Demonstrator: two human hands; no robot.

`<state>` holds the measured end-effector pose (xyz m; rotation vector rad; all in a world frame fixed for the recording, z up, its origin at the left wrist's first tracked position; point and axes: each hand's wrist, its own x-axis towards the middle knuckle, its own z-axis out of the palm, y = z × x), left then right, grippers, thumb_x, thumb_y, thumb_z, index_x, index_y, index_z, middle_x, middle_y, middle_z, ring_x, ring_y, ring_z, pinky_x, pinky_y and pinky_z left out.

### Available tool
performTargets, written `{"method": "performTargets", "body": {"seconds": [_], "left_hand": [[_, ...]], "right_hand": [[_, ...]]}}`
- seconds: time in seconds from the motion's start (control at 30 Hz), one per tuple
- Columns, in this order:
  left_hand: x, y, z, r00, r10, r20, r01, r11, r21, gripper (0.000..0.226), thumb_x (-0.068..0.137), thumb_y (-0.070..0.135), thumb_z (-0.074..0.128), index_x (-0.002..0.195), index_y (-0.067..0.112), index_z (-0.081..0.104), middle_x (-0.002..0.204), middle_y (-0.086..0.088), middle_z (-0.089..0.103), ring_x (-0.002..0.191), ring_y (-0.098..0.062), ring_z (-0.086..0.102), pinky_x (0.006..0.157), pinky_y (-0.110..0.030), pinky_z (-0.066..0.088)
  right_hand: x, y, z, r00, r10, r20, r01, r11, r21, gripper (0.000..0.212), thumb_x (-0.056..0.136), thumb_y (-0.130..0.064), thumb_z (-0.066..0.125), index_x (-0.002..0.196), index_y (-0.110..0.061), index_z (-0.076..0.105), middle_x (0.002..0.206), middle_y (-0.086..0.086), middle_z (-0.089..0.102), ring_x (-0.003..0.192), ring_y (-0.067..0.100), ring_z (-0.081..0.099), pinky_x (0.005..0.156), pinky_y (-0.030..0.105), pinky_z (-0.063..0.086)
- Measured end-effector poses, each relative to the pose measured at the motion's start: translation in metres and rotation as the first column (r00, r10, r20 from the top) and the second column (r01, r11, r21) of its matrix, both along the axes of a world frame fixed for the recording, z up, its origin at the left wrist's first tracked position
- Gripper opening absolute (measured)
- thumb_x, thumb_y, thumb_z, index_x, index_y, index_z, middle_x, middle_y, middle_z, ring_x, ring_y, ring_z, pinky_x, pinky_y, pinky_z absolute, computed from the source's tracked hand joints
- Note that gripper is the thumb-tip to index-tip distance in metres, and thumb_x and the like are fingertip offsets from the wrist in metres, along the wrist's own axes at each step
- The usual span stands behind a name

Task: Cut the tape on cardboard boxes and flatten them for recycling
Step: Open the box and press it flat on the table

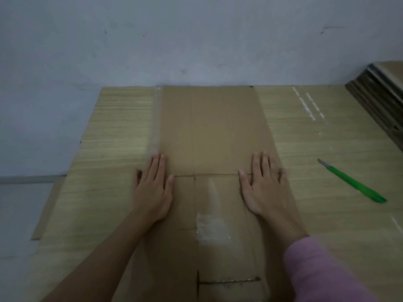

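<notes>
On the wood-grain surface, in front of the grey wall, a flattened cardboard box lay with its long axis running straight away from the person, its far end touching the wall and its near end reaching the bottom of the view. Both hands pressed down on it with straight, flat fingers, gripping nothing: the left hand on its left edge, the right hand near its right edge, fingertips pointing toward the wall, on either side of a crease that crossed the box. Strips of clear tape showed along the far left edge and in a patch near the middle between the forearms.

The box looked light and stiff, yet ready to bend along its creases, so it would probably spring up a little unless pressed flat. Its smooth face might slide on the surface; the long side edges seemed the best place to take hold for lifting.

A green cutter lay well apart to the right, untouched, its blade end pointing away and left. A stack of flattened cardboard sat at the far right.
</notes>
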<state>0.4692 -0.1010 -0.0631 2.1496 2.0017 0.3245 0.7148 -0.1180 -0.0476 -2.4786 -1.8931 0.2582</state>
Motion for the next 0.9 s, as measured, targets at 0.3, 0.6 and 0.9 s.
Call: {"method": "performTargets", "body": {"seconds": [0.3, 0.6, 0.9], "left_hand": [[-0.005, 0.022, 0.019, 0.884, 0.356, 0.302, -0.372, 0.928, -0.003, 0.071, 0.084, 0.040, 0.065, 0.140, 0.007, 0.036, 0.141, -0.017, 0.036, 0.129, -0.034, 0.032, 0.106, -0.041, 0.026], [-0.010, 0.042, 0.022, 0.773, 0.464, 0.434, -0.398, 0.886, -0.238, 0.079, 0.060, 0.034, 0.087, 0.124, 0.003, 0.052, 0.123, -0.019, 0.057, 0.114, -0.032, 0.053, 0.097, -0.040, 0.043], [-0.013, 0.027, 0.039, 0.570, 0.349, 0.744, -0.246, 0.936, -0.251, 0.067, 0.062, 0.010, 0.086, 0.110, 0.015, 0.041, 0.095, -0.011, 0.053, 0.086, -0.028, 0.054, 0.077, -0.039, 0.047]], "right_hand": [[0.010, 0.014, 0.006, 0.971, -0.234, -0.050, 0.239, 0.953, 0.184, 0.081, 0.080, -0.067, 0.050, 0.133, -0.007, 0.037, 0.129, 0.023, 0.036, 0.120, 0.037, 0.032, 0.098, 0.045, 0.027], [0.023, 0.032, 0.022, 0.844, -0.482, -0.236, 0.496, 0.868, 0.003, 0.120, 0.045, -0.075, 0.074, 0.129, 0.003, 0.036, 0.133, 0.024, 0.043, 0.123, 0.038, 0.040, 0.100, 0.041, 0.034], [0.021, 0.009, 0.039, 0.853, -0.422, -0.307, 0.445, 0.895, 0.008, 0.090, 0.064, -0.066, 0.072, 0.117, -0.002, 0.037, 0.116, 0.020, 0.059, 0.109, 0.037, 0.058, 0.083, 0.037, 0.045]]}}
